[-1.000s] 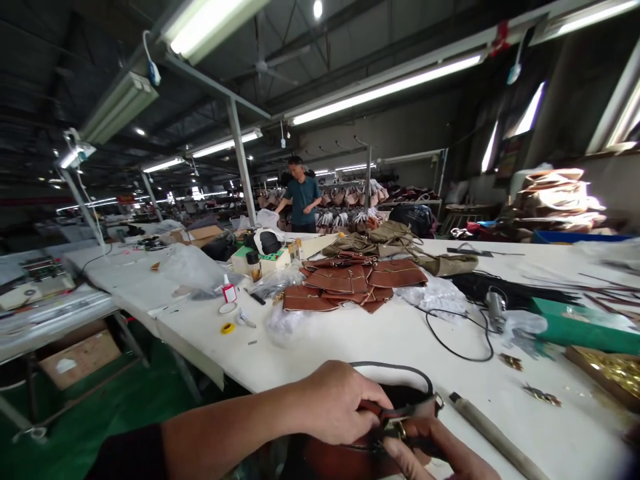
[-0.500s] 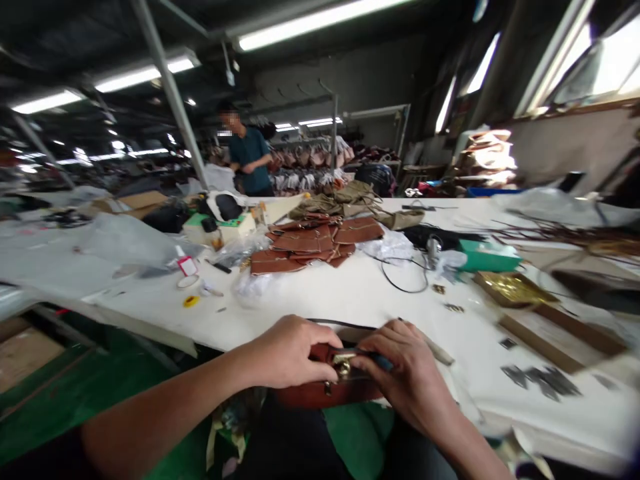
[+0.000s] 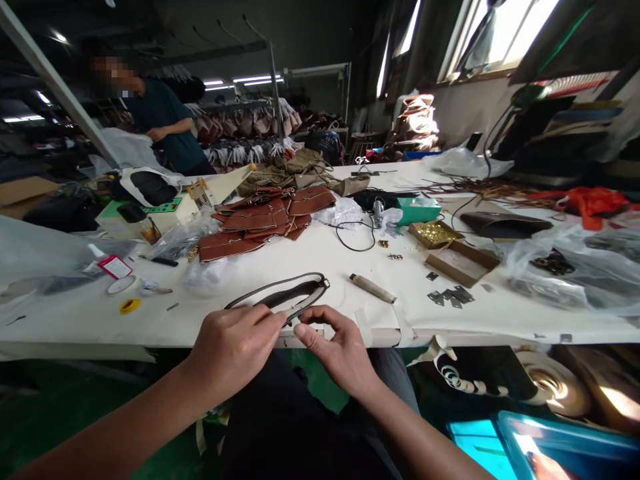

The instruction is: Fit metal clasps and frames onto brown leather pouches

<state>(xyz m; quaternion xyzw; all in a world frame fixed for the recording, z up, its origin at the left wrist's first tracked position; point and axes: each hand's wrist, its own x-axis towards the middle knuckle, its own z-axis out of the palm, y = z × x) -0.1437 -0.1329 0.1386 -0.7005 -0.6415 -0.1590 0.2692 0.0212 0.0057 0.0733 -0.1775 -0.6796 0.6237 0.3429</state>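
Note:
A dark strap [image 3: 280, 293] lies in a flat loop on the white table [image 3: 500, 313], near its front edge. My left hand [image 3: 233, 350] is curled, with its fingertips pinched on the strap's near end. My right hand [image 3: 335, 347] faces it a few centimetres away, thumb and forefinger bent in a pinch at the same end of the strap. Both hands hover at the table's edge, above my dark lap.
Behind the strap lie brown leather pieces [image 3: 260, 223], a black cable [image 3: 355, 237], a wooden-handled tool [image 3: 373, 288], a box of gold fittings [image 3: 435, 233], a cardboard tray [image 3: 463, 261] and plastic bags [image 3: 565, 267]. A yellow tape roll [image 3: 130, 306] lies left. A person [image 3: 165, 127] stands at the far side.
The view has swung right and down. The brown bag held between my hands is out of sight, and the strap now lies on the table with both hands at its near end.

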